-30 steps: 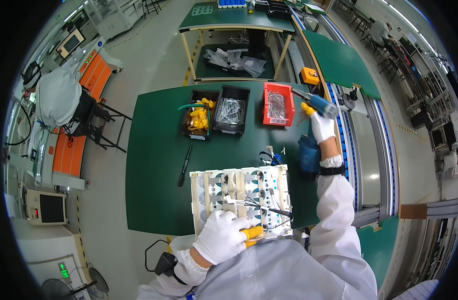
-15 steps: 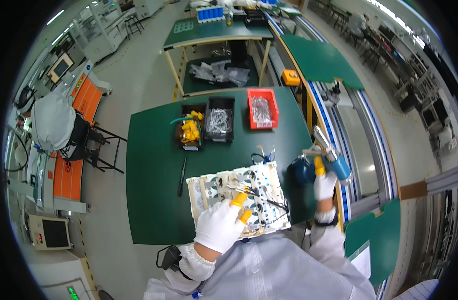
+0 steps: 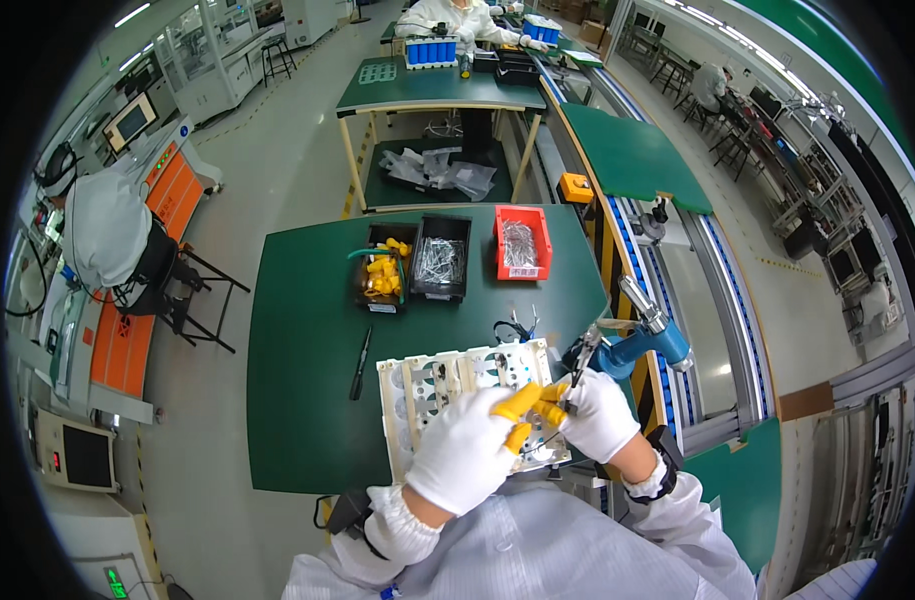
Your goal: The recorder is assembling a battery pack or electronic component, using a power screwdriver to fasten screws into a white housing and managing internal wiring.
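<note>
On your bench, the left black bin [image 3: 397, 306] holds yellow rubbery pieces [image 3: 383, 277], with a green cord [image 3: 362, 253] looped over its side. Right beside it, a second black bin [image 3: 444, 292] is filled with a tangle of silver metal pins [image 3: 439, 260]. A little apart to the right, the red bin [image 3: 545, 245] carries a pale label on its front and holds thin silver pieces [image 3: 518, 245].

The green workbench [image 3: 307, 420] bears all three along its far side; a black pen [image 3: 361, 362] lies nearer you, left of the white slotted frame [image 3: 452, 372]. That frame sits at your edge, under your gloved hands. Your right hand [image 3: 599, 415] pinches a dark wire bundle [image 3: 578, 372] above the frame's right side, fingers closed on it. Your left hand [image 3: 462, 450] reaches over the frame, its yellow-covered thumb and forefinger parted near your right fingertips; I cannot tell whether they grip anything. A blue hand tool [image 3: 632, 352] with a silver barrel is just beyond your right hand, near the roller conveyor [image 3: 627, 225].

Ahead, another green table [image 3: 392, 98] carries a block of blue cylinders [image 3: 431, 50], with clear plastic bags [image 3: 437, 172] on its lower shelf. A person in white [image 3: 449, 18] is behind it; another seated co-worker [image 3: 107, 220] is at your left, by an orange cabinet [image 3: 127, 345].
</note>
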